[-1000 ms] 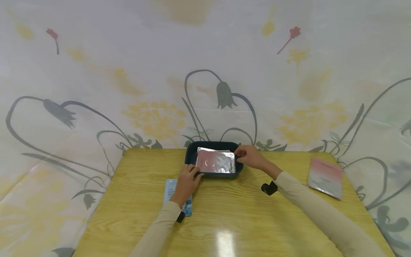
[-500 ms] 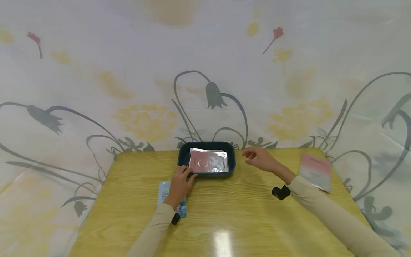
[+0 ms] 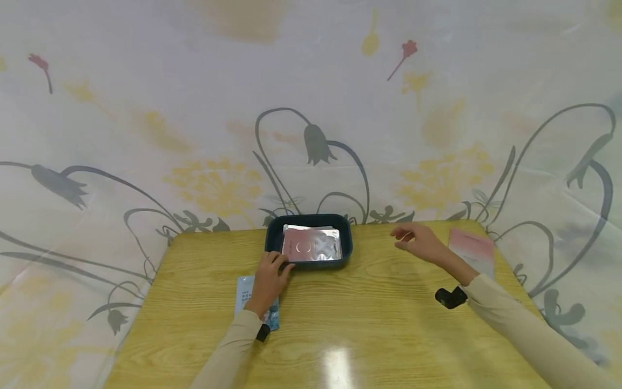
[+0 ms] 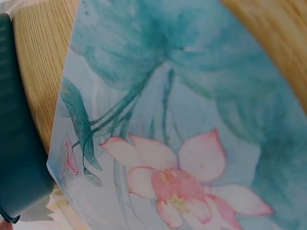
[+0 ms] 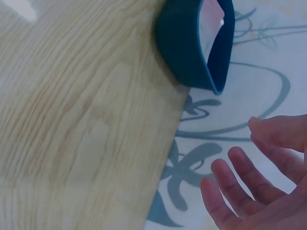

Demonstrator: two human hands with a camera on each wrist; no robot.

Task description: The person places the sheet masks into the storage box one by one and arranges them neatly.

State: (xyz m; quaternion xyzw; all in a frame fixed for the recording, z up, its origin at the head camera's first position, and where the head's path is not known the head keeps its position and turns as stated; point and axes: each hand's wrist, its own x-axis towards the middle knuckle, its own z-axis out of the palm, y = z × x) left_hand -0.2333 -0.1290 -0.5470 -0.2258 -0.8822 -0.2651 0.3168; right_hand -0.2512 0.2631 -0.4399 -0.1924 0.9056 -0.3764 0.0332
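Note:
A dark teal plastic bin (image 3: pixel 346 240) sits at the back of the table. In it lies a pink-and-silver foil pouch (image 3: pixel 311 246), with the edge of another silver one showing behind. My left hand (image 3: pixel 269 281) grips the bin's front left corner, fingers over the rim and thumb along the front wall. Under that wrist lies a light-blue pouch (image 3: pixel 245 289), whose lotus-flower print (image 4: pixel 177 187) fills the left wrist view. Right of the bin, my right hand (image 3: pixel 420 243) hovers above the table with loosely bent fingers (image 5: pixel 230 184) and nothing between them.
Another pink-and-silver pouch (image 3: pixel 471 246) lies at the table's right side, partly behind my right forearm. The wooden table (image 3: pixel 369 324) ends at the back against a flower-printed wall covering (image 3: pixel 204 108).
My right hand has let go at the bin's right end and moved off to the right. My left hand stays at the bin's corner. The head view has shifted slightly.

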